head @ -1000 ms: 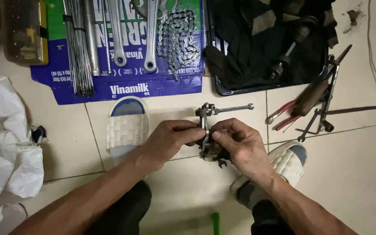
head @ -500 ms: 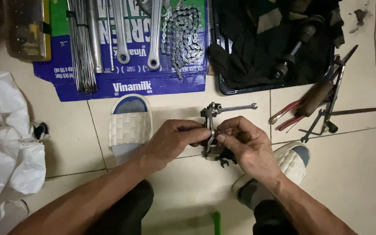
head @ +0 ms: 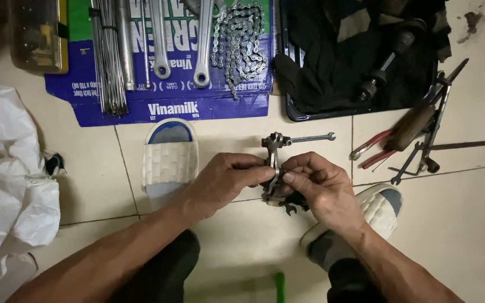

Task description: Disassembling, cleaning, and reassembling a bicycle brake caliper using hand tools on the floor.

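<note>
Metal bike part [head: 274, 163], head view: you've got it pinched upright between both hands over the floor tiles, above the white slippers [head: 169, 160]. Left hand [head: 225, 180] closed on its left side, right hand [head: 315, 188] closed on the right. Small wrench [head: 310, 137] touches its top. Chain [head: 238, 42] on the cardboard [head: 158, 104] at the far edge.

Both hands with metal part [head: 273, 163] shifted slightly up.

I see grey metal bike derailleur part [head: 274, 163] upright between both my hands, above tiled floor; slim arm sticks right from top end, toothed pulley at bottom end partly hidden
</note>
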